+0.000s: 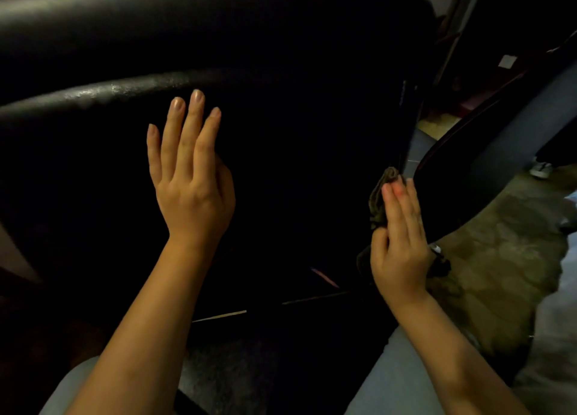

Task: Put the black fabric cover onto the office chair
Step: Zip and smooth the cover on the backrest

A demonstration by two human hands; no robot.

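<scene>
The left hand (pixel 190 177) is lying open, fingers straight and slightly spread, flat against a matte black surface and holding nothing. Just beyond its fingertips the office chair (pixel 218 30) is showing two glossy, leather-like padded rolls, their long axis running left to right. Between the hands everything is too dark to tell cloth from chair. The right hand (pixel 399 243) is pinching a bunched fold of the black fabric cover (pixel 379 199) between thumb and nearly straight fingers; the fold is running upward along the chair's right edge, catching light as dull olive-brown. Right of that hand, patterned carpet (pixel 499 274) is showing.
</scene>
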